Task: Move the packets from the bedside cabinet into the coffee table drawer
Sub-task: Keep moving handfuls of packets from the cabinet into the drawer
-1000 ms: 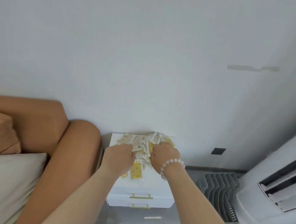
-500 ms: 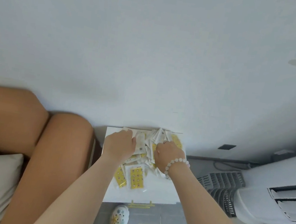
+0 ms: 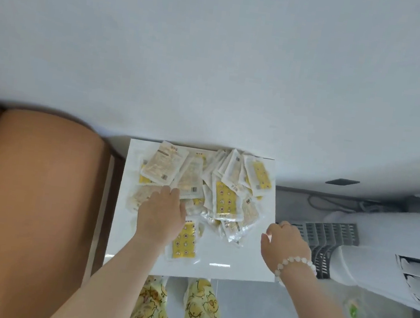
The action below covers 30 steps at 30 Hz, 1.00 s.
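A loose pile of several yellow-and-white packets (image 3: 227,201) covers the back half of the white bedside cabinet (image 3: 229,268), which stands against the wall. One yellow packet (image 3: 185,243) lies apart, nearer the front. My left hand (image 3: 161,216) rests palm down on the left of the pile, its fingertips touching the packets. My right hand (image 3: 285,246), with a bead bracelet on the wrist, hovers at the cabinet's right edge, off the pile, fingers loosely curled and holding nothing. The coffee table drawer is out of view.
A tan padded headboard or armrest (image 3: 37,203) presses close on the cabinet's left. On the right stand a grey slatted rack (image 3: 326,241) and a white floor air conditioner (image 3: 388,273). Cables (image 3: 336,202) run along the wall. My legs in yellow trousers (image 3: 199,312) are below the cabinet.
The view has tilted down and closer to the cabinet. My right hand has come off the pile and moved to the right edge. My left hand has slid toward the front of the pile.
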Each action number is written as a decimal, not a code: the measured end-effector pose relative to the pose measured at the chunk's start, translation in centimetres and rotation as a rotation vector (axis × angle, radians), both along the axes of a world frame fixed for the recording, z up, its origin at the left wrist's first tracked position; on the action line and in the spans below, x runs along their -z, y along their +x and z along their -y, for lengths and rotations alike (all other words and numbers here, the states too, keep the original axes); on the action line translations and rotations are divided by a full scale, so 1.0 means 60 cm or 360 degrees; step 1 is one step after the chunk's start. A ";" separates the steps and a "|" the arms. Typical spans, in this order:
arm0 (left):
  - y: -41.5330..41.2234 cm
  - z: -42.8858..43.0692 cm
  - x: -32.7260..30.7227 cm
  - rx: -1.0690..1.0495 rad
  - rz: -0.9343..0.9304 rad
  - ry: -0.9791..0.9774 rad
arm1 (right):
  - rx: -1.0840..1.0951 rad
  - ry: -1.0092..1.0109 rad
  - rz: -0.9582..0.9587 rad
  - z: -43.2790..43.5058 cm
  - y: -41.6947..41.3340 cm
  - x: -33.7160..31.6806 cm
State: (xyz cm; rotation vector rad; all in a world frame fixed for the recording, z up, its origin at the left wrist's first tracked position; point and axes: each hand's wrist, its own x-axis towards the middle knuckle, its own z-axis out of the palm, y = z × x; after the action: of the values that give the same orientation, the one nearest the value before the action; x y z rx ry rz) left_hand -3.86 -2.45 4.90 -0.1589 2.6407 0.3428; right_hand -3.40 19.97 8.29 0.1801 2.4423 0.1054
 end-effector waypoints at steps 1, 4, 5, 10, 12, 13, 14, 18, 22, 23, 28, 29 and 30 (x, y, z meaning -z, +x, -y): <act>-0.001 0.007 0.023 -0.0053 0.0016 -0.0008 | 0.0027 0.0001 -0.0005 -0.007 -0.015 0.026; -0.005 0.035 0.066 -0.0140 -0.0021 -0.0118 | 0.0185 -0.0072 -0.0128 -0.006 -0.072 0.077; -0.010 0.037 0.086 -0.0187 -0.0027 -0.0180 | 0.0276 -0.0120 -0.0179 -0.002 -0.095 0.101; -0.068 0.005 0.158 -0.0535 -0.0057 -0.0143 | 0.0705 -0.0376 -0.0224 0.027 -0.193 0.205; -0.088 -0.009 0.183 -0.0542 -0.0082 -0.0090 | 0.0752 -0.0359 -0.0166 0.031 -0.215 0.238; -0.099 -0.011 0.194 -0.0541 -0.0074 -0.0079 | 0.0791 -0.0369 -0.0133 0.030 -0.222 0.251; -0.110 -0.011 0.202 -0.0547 -0.0054 -0.0076 | 0.0827 -0.0387 -0.0101 0.028 -0.226 0.262; -0.138 0.000 0.238 -0.0641 0.0101 -0.0048 | 0.0838 -0.0390 -0.0131 0.018 -0.227 0.275; -0.137 0.006 0.248 -0.0719 0.0167 -0.0012 | 0.0811 -0.0422 -0.0157 0.007 -0.230 0.268; -0.138 0.006 0.247 -0.0723 0.0158 -0.0014 | 0.0791 -0.0424 -0.0159 0.004 -0.229 0.268; -0.155 0.010 0.235 -0.0658 0.0144 -0.0114 | 0.0612 -0.0306 -0.0178 -0.003 -0.233 0.266; -0.158 0.009 0.234 -0.0595 0.0163 -0.0159 | 0.0572 -0.0286 -0.0179 -0.005 -0.235 0.264; -0.160 0.008 0.232 -0.0539 0.0183 -0.0187 | 0.0538 -0.0273 -0.0182 -0.008 -0.237 0.262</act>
State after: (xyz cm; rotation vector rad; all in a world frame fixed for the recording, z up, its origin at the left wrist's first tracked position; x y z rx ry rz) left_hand -13.45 -2.91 -9.02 -0.6487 2.5155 0.2783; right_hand -17.64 20.45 -7.43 0.5299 2.4804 -0.2693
